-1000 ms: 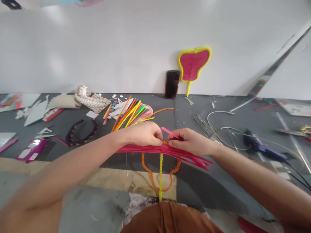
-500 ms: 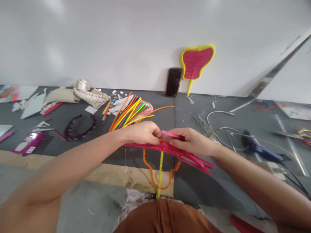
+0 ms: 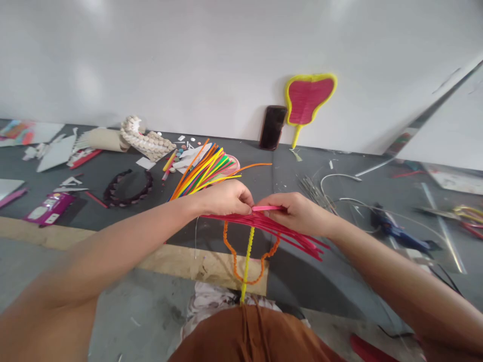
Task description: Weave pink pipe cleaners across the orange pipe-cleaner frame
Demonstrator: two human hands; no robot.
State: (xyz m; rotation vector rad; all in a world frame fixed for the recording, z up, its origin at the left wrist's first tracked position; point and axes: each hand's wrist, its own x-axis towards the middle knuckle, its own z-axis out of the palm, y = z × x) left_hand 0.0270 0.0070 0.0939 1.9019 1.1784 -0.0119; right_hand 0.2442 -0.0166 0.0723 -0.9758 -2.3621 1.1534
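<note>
My left hand (image 3: 225, 197) and my right hand (image 3: 298, 213) meet at the middle of the view, both pinched on a bundle of pink strips (image 3: 298, 237) that lies crosswise between them. One pink strip end (image 3: 267, 207) runs flat between the fingertips of both hands. Under the bundle hangs an orange beaded heart-shaped frame (image 3: 234, 260) with a yellow beaded stem (image 3: 246, 265) down its middle, reaching to my lap.
A fan of coloured sticks (image 3: 202, 173) lies just beyond my left hand. A finished pink and yellow fan (image 3: 308, 99) and a dark phone (image 3: 272, 127) lean on the wall. A blue glue gun (image 3: 396, 230), bent wires (image 3: 339, 187), a dark headband (image 3: 128, 188) and paper scraps lie around.
The pink strip end in my right fingers has tipped from slanting upward to lying flat between both hands. The view has shifted slightly; the hands stay together on the bundle.
</note>
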